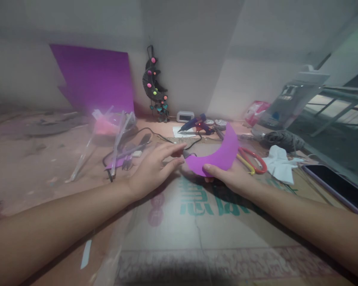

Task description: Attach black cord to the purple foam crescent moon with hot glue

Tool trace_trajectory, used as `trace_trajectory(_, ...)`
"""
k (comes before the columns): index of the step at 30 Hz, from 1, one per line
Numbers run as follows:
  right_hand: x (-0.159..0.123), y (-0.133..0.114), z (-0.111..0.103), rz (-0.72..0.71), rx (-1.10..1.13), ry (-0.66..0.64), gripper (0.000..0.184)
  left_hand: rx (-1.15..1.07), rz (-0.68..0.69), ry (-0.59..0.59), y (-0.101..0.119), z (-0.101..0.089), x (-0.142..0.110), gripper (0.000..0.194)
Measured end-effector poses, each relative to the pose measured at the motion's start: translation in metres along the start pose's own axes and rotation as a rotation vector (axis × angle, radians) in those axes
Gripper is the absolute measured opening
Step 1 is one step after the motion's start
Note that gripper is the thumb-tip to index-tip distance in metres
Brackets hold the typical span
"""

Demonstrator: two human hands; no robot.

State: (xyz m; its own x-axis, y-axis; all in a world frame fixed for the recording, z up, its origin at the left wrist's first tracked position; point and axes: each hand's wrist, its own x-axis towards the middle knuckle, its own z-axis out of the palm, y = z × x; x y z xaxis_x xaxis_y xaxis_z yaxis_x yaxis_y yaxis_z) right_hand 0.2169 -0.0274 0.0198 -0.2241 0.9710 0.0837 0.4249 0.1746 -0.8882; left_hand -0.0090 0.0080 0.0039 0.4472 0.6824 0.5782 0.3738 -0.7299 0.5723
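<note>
A purple crescent moon cutout (223,153) is pinched by my right hand (223,176), with the thumb on its front face and the fingers behind. One tip points up to the right, the other to the left. My left hand (159,165) is beside the left tip, its fingers stretched out and the thumb apart from them. Between its fingertips and the cutout shows a small dark thing (186,153), too blurred to name. Behind the cutout, red-handled scissors (258,161) lie on the cardboard (173,238).
A hot glue gun (193,124) rests on white paper by the wall, its cord running left. A decorated dark moon hanging (153,85) and a purple sheet (101,79) stand behind. Dark yarn (282,141), crumpled tissue (279,163) and a phone (340,186) lie right; clear glue sticks (117,147) left.
</note>
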Motion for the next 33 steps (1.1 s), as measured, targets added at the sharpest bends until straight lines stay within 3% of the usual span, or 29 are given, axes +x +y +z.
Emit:
trace_trajectory(15,0.001,0.003,0.000,-0.038,0.009,-0.035,0.026,-0.014,0.003,0.044,0.002,0.000,0.001,0.025)
trace_trajectory(22,-0.004,-0.003,0.000,-0.165,-0.230,0.046,0.016,-0.251,-0.279,-0.010,0.000,0.001,0.003,0.029)
trace_trajectory(25,-0.005,-0.003,0.001,-0.268,-0.313,0.048,0.019,-0.268,-0.331,-0.029,-0.003,0.002,0.004,0.026)
trace_trajectory(31,-0.004,0.005,-0.004,-0.440,-0.409,-0.254,0.042,-0.325,-0.386,-0.026,-0.004,0.002,0.006,0.030)
trace_trajectory(33,-0.004,0.007,-0.005,-0.508,-0.425,-0.272,0.042,-0.368,-0.410,-0.044,-0.004,0.003,0.006,0.031)
